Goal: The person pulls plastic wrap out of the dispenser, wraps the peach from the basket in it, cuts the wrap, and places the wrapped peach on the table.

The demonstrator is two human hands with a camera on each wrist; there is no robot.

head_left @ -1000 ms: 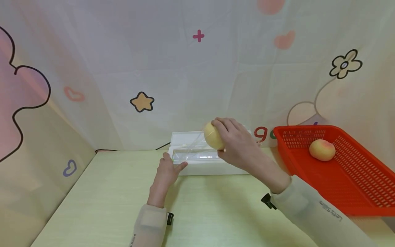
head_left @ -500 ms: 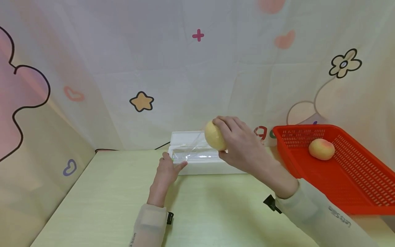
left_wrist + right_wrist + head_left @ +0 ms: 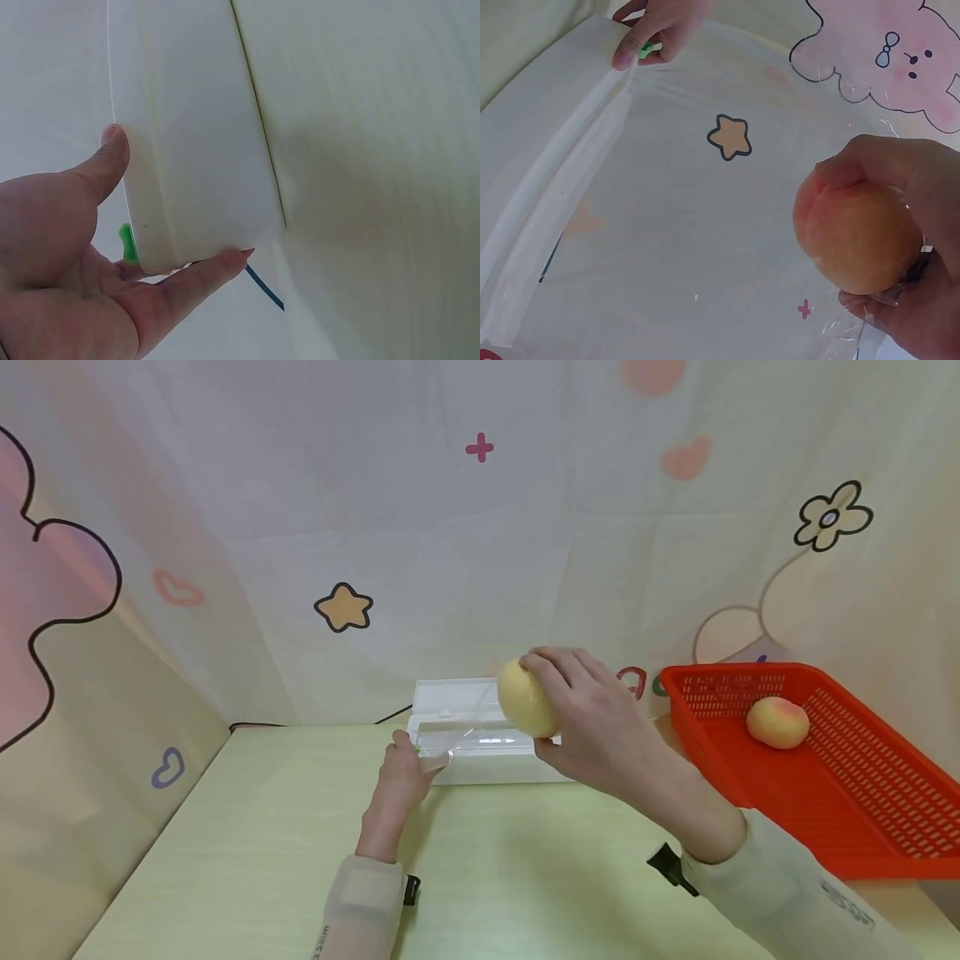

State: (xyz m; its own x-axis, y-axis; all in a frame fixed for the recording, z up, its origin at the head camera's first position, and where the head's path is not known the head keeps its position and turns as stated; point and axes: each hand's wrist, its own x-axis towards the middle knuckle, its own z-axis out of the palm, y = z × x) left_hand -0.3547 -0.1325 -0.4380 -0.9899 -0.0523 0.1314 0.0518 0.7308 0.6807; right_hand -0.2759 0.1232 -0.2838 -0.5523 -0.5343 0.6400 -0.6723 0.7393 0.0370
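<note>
A white cling film dispenser box (image 3: 498, 768) stands at the back of the table with its lid raised. My left hand (image 3: 403, 774) grips its left end; in the left wrist view the thumb lies on the long edge and a finger along the end, beside a green tab (image 3: 127, 244). Above the box, my right hand (image 3: 603, 727) holds a yellow-pink peach (image 3: 527, 700) between thumb and fingers. Clear cling film (image 3: 471, 727) stretches from near my left thumb up to the peach. In the right wrist view, film clings around the peach (image 3: 855, 236) and bunches beneath it.
A red plastic basket (image 3: 810, 810) stands at the right with another peach (image 3: 777, 722) in it. A patterned curtain (image 3: 420, 552) hangs right behind the box. The pale table (image 3: 247, 843) extends in front and to the left.
My right hand has shifted slightly right and down with the peach. The film has drawn into a narrower strip and now crosses my left thumb. My left hand has stayed at the box end.
</note>
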